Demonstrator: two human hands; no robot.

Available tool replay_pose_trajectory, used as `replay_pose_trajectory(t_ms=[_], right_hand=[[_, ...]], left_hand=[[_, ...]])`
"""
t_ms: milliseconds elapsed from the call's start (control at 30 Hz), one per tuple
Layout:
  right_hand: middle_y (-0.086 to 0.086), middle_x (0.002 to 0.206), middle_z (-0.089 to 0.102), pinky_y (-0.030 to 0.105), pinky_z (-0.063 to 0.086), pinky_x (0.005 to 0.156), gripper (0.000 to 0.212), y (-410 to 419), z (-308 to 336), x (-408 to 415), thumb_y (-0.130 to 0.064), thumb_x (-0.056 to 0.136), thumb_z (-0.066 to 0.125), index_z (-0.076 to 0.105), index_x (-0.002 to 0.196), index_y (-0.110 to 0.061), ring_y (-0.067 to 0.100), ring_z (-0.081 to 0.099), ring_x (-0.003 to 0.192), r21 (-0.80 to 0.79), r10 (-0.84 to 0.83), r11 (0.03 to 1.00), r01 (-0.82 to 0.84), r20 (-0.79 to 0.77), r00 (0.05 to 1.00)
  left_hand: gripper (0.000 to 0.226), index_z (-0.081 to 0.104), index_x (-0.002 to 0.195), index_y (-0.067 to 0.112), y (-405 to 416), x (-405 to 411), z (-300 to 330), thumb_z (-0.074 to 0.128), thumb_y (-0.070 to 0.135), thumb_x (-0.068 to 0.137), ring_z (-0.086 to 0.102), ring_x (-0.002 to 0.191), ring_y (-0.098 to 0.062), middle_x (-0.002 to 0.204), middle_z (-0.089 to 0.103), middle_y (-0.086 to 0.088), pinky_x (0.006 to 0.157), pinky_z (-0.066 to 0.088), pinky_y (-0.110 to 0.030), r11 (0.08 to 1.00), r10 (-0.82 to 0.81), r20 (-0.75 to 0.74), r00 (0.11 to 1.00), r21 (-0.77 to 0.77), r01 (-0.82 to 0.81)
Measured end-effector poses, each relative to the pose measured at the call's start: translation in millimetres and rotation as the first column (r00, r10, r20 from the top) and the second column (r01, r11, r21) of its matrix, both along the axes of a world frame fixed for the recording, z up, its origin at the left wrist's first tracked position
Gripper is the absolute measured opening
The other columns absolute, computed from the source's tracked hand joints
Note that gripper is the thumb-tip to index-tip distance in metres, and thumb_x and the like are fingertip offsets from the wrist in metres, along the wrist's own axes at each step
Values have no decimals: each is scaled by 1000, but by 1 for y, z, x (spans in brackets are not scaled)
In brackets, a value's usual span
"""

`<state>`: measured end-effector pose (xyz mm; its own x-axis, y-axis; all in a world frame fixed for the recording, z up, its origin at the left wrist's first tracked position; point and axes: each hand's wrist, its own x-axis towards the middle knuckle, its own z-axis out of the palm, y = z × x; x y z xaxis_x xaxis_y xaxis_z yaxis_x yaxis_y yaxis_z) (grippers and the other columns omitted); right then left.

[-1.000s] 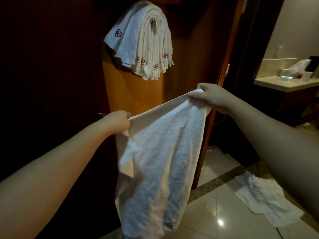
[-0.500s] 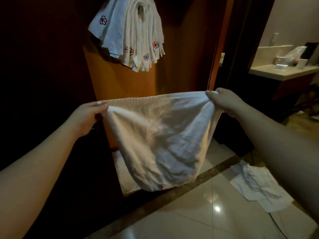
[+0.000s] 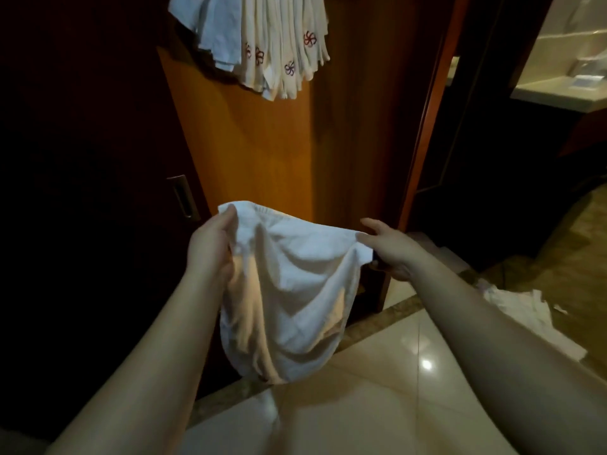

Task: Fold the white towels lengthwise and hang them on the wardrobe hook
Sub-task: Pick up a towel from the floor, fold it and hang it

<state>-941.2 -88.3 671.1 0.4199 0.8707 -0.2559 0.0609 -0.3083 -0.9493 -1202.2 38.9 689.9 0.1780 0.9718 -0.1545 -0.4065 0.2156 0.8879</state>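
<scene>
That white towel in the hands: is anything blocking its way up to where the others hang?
Nothing visible does. Left hand and right hand hold the white towel below the hung towels, with only bare wardrobe door between. The hook itself is out of frame.

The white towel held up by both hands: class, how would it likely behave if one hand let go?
The white towel sags into a deep pouch between the left hand and right hand, so it is probably floppy. It would likely swing and hang limp. Its creases suggest soft, unslippery cloth.
</scene>
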Motion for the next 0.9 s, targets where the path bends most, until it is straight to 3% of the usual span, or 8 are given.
replay_pose_trajectory(t_ms=[67, 133, 200, 300, 567, 633, 767, 900], right_hand=[[-4, 111, 67, 22, 49, 57, 36, -7, -8, -26, -24, 101, 58, 57, 134, -39, 8, 68, 77, 115, 8, 993, 15, -196, 981], [-8, 103, 69, 15, 44, 44, 28, -18, -11, -54, -25, 101, 58, 70, 122, -39, -1, 64, 59, 211, 32, 977, 30, -287, 957], [-11, 77, 68, 17, 36, 37, 25, -28, -11, -76, -32, 95, 59, 74, 112, -44, 3, 53, 43, 279, 29, 960, 35, -223, 974], [-11, 61, 59, 22, 33, 39, 30, -37, -7, -95, -43, 85, 59, 73, 111, -45, 10, 44, 43, 339, 59, 941, -4, -154, 986], [-9, 83, 72, 19, 46, 49, 26, -54, 8, -117, -33, 88, 54, 78, 98, -37, 7, 60, 56, 378, 112, 925, -42, -165, 980], [-12, 87, 71, 21, 50, 59, 24, -60, 8, -116, -38, 82, 57, 77, 96, -41, 8, 65, 65, 363, 125, 928, -88, -80, 989], [-28, 108, 66, 18, 51, 88, 36, -71, 10, -116, -36, 79, 67, 63, 102, -63, 0, 63, 106, 422, 153, 875, -239, 228, 962], [-32, 97, 64, 5, 46, 75, 27, -72, 15, -128, -43, 79, 61, 61, 97, -64, -4, 62, 95, 513, 7, 836, -197, 349, 937]], left_hand=[[31, 71, 115, -1, -22, 5, -10, 61, 23, 98, 69, 108, -38, 109, 73, -22, 97, 55, -50, 999, 7, -23, 1000, 37, -6], [26, 76, 108, 5, -44, 7, -15, 60, 24, 99, 71, 104, -35, 107, 75, -20, 95, 56, -49, 995, -3, -58, 998, 95, 8], [25, 78, 105, 13, -64, 7, -18, 59, 27, 100, 73, 101, -31, 105, 76, -16, 90, 58, -43, 989, -36, -84, 996, 139, 48], [26, 79, 104, 19, -91, 5, -18, 61, 36, 96, 74, 97, -30, 104, 77, -14, 80, 59, -40, 986, -99, -89, 991, 122, 109], [37, 74, 115, 34, -134, 0, -22, 57, 58, 92, 72, 104, -25, 110, 76, -5, 87, 55, -41, 928, -283, -235, 930, 179, 328], [37, 73, 117, 35, -136, -1, -19, 57, 58, 93, 71, 107, -25, 114, 75, -5, 88, 54, -42, 920, -326, -211, 922, 153, 360], [36, 72, 120, 25, -134, -2, -11, 56, 47, 96, 68, 113, -31, 120, 72, -12, 91, 57, -39, 901, -400, -93, 912, 141, 410], [34, 72, 119, 25, -138, -2, -3, 52, 44, 98, 68, 114, -23, 120, 72, -8, 86, 57, -27, 860, -470, -85, 879, 181, 477]])
